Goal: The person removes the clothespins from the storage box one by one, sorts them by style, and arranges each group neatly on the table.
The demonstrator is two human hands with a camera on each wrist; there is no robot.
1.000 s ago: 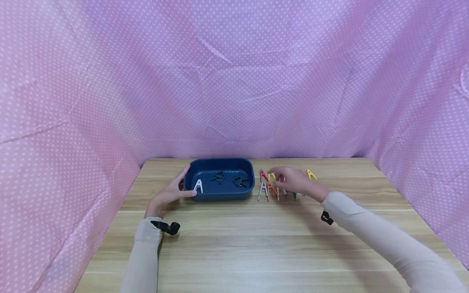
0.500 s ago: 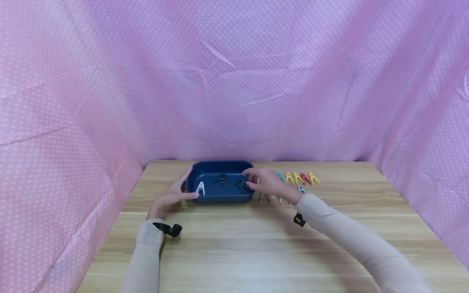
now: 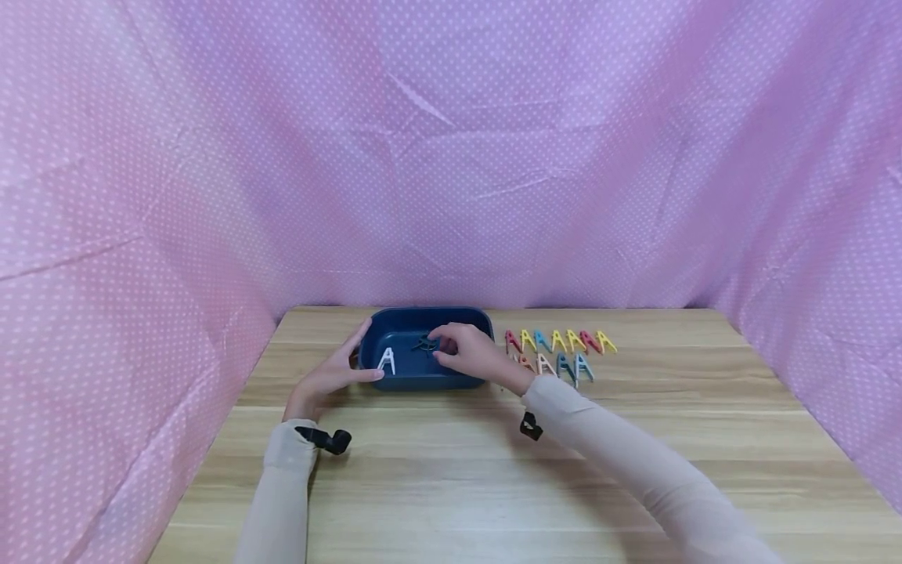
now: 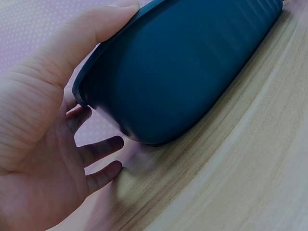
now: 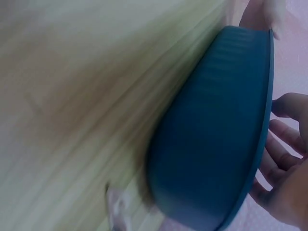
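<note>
A dark blue basin (image 3: 409,383) stands near the back of the table. My left hand (image 3: 338,374) holds its left end, the thumb at the front rim and the fingers round the outer side. Inside lie a white clothespin (image 3: 386,361) at the left and a dark green clip (image 3: 424,345) near the middle. My right hand (image 3: 470,350) is over the basin's right half, fingertips close to the dark clip. In the right wrist view its fingers (image 5: 284,156) are loosely bent behind the rim, with nothing seen between them. Another dark clip is hidden beneath this hand.
Right of the basin, several coloured clothespins stand in two rows, a yellow clothespin (image 3: 606,341) at the far end and a light blue clothespin (image 3: 582,366) in the front row. A pink dotted curtain (image 3: 451,196) hangs behind the wooden table (image 3: 437,470).
My right hand has moved left from above the clothespin rows to inside the basin's outline, uncovering most of the clothespins. The left hand stays at the basin's left end.
</note>
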